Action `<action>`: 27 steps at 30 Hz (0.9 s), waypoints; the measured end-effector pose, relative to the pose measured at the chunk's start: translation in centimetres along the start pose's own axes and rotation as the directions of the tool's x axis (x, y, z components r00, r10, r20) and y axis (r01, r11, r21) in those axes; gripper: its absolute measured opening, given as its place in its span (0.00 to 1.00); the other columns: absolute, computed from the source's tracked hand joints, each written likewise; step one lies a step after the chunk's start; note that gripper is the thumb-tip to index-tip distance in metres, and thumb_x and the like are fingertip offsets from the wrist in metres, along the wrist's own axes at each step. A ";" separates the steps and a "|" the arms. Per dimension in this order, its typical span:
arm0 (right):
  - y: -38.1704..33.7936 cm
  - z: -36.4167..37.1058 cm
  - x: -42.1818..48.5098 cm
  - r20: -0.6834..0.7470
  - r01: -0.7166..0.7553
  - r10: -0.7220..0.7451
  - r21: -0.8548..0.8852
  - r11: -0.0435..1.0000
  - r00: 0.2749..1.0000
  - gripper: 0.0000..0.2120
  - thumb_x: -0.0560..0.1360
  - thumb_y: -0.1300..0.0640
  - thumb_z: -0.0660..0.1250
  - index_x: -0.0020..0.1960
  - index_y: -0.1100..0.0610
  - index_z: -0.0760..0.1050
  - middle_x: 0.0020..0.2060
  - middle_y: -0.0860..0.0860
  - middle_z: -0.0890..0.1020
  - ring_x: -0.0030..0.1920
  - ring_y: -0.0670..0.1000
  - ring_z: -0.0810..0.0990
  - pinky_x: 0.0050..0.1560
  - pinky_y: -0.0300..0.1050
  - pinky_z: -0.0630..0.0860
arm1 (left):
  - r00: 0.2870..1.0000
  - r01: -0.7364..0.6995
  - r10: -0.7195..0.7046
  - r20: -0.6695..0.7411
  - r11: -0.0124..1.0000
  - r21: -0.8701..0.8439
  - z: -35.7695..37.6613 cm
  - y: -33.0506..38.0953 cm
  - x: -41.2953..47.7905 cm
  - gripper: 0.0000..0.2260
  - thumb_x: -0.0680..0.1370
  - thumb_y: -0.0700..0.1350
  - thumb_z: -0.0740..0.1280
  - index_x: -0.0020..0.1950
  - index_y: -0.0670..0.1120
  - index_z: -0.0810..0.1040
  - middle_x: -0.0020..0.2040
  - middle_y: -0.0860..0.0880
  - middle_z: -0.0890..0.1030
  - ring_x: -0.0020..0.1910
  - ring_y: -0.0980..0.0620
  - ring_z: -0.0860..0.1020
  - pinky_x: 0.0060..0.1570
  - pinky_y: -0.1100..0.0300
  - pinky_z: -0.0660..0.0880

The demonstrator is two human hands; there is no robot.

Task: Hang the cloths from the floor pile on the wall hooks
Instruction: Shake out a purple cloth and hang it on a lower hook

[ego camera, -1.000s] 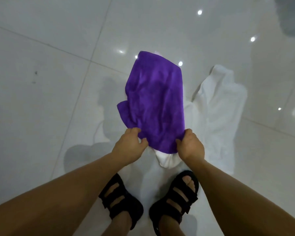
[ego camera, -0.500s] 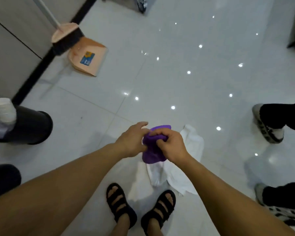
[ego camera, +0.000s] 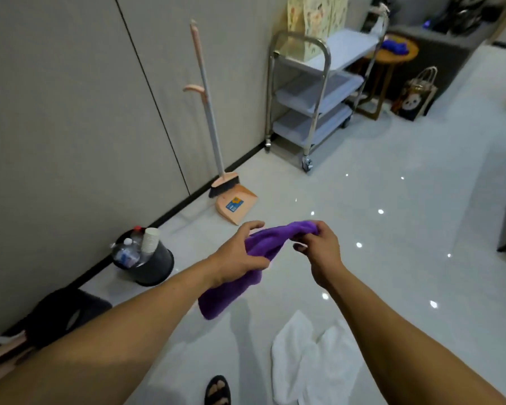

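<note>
Though blurred, purple cloth (ego camera: 278,236) seemingly higher.

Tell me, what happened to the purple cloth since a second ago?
The purple cloth came up from low over the pile and went from spread out to bunched. The left hand now grips its middle and the right hand pinches its top end. Both hands kept hold throughout. The white cloth stayed on the floor.
</note>
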State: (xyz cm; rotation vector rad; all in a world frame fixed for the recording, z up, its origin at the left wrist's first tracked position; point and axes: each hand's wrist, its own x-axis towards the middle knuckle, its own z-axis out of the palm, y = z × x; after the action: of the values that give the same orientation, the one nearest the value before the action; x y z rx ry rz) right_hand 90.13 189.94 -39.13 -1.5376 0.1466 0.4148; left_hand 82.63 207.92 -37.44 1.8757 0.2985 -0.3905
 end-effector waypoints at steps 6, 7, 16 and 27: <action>-9.4 5.2 -3.7 0.214 0.176 -0.187 0.069 0.982 0.959 0.11 0.74 0.71 0.61 0.47 0.58 0.78 0.33 0.50 0.83 0.33 0.46 0.81 0.35 0.40 0.78 | 0.977 -0.040 0.041 -0.211 0.999 0.012 -4.1 4.1 -8.2 0.14 0.66 0.59 0.72 0.42 0.51 0.83 0.42 0.49 0.84 0.43 0.50 0.82 0.46 0.52 0.79; -10.5 5.9 -4.4 0.244 0.203 -0.206 0.036 0.978 0.948 0.13 0.73 0.71 0.61 0.45 0.56 0.79 0.31 0.49 0.82 0.31 0.45 0.79 0.33 0.39 0.76 | 0.945 -0.042 0.063 -0.322 0.997 0.070 -4.9 4.3 -9.5 0.13 0.68 0.58 0.72 0.40 0.49 0.82 0.40 0.49 0.83 0.40 0.51 0.81 0.43 0.53 0.78; -15.5 14.5 -12.6 0.540 0.393 -0.280 -0.103 0.914 0.793 0.06 0.78 0.60 0.63 0.43 0.55 0.76 0.36 0.53 0.78 0.37 0.49 0.75 0.37 0.43 0.71 | 0.714 -0.069 0.238 -0.659 0.960 0.272 -10.1 4.7 -22.9 0.04 0.70 0.41 0.70 0.41 0.46 0.76 0.49 0.56 0.78 0.45 0.54 0.77 0.42 0.65 0.71; -17.4 28.5 -24.8 0.876 0.723 -0.240 -0.161 0.672 0.418 0.05 0.76 0.52 0.70 0.46 0.53 0.81 0.41 0.51 0.85 0.43 0.51 0.83 0.43 0.44 0.81 | 0.819 -0.004 0.009 -0.573 1.000 0.010 -17.5 2.6 -37.1 0.05 0.74 0.46 0.69 0.46 0.47 0.78 0.35 0.47 0.78 0.25 0.53 0.71 0.23 0.62 0.63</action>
State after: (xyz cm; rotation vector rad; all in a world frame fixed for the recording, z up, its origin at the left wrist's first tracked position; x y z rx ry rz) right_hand 68.66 214.23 -13.06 -1.6648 -1.2761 0.6511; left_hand 51.92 223.07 -14.66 1.9689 0.6965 0.2001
